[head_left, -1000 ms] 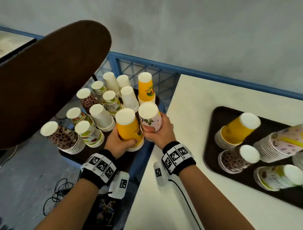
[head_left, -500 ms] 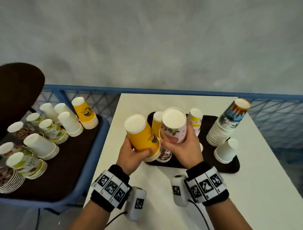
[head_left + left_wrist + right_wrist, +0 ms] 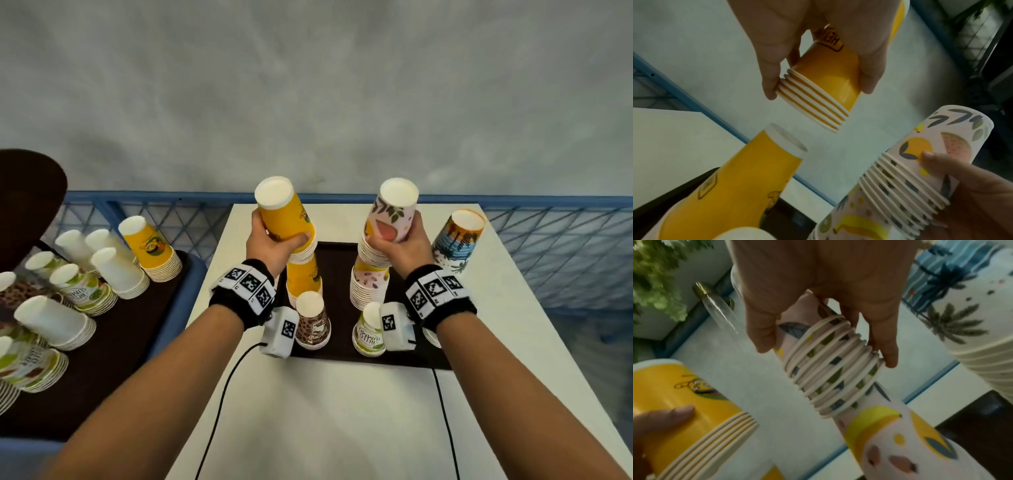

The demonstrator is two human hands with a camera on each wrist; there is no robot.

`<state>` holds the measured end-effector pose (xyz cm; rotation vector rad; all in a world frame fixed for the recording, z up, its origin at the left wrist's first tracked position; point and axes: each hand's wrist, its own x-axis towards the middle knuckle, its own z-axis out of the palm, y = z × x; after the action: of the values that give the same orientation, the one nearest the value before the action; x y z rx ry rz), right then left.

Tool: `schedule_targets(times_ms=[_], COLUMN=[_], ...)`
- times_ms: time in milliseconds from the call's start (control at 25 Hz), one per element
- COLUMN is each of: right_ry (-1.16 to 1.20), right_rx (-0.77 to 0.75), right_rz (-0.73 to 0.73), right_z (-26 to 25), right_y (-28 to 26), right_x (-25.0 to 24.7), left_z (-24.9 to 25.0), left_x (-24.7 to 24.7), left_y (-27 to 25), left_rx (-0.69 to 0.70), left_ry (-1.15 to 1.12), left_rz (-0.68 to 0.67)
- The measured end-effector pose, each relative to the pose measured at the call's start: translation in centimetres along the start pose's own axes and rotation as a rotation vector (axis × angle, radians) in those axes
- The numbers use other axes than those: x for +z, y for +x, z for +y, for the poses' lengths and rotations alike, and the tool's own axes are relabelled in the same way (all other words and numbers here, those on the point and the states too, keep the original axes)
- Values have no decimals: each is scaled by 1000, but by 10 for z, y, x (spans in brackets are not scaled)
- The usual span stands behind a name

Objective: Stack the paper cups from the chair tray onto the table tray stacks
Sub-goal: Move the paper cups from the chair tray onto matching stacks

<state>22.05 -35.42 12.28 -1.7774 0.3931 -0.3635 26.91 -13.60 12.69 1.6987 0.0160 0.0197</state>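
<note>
The left hand (image 3: 274, 241) is grasping a nested yellow cup bundle (image 3: 286, 219), bottoms up, fingers and thumb wrapping its wall. The left wrist view is showing a clear gap between this bundle and the yellow table stack (image 3: 303, 275) directly below it. The right hand (image 3: 400, 246) is grasping a fruit-print cup bundle (image 3: 390, 222); in the right wrist view its lowest rims are sitting over the top of the fruit-print table stack (image 3: 370, 284). Both stacks are standing on the dark table tray (image 3: 339, 260) on the white worktop (image 3: 325, 411). At 9 o'clock, the chair tray (image 3: 113, 339) is carrying further cup stacks (image 3: 120, 274). At 2 o'clock, a palm-print stack (image 3: 457, 240) is standing beside the right hand.
</note>
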Motion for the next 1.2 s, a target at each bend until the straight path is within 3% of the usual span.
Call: schedule_targets(times_ms=[200, 360, 520, 720, 840, 1000, 1080, 1200], right_ry=[-233, -360, -372, -440, -465, -375, -305, -283], right_rx=[133, 172, 169, 225, 182, -24, -99, -134], right_rz=[-107, -111, -95, -132, -64, 80, -27, -340], right_z=[33, 45, 49, 49, 49, 38, 30, 27], right_y=[14, 22, 18, 12, -3, -56, -87, -127], right_x=[9, 14, 16, 14, 2, 0, 19, 60], left_z=[-28, -67, -86, -77, -68, -69, -74, -86], left_x=[10, 14, 13, 7, -1, -21, -36, -66], left_y=[22, 27, 21, 19, 7, -31, -56, -87], left_rx=[-104, -263, -306, -374, -402, -374, -371, -407], left_ry=[202, 488, 472, 622, 556, 458, 397, 307], left_rz=[-52, -229, -236, -364, -272, -168, -141, -112])
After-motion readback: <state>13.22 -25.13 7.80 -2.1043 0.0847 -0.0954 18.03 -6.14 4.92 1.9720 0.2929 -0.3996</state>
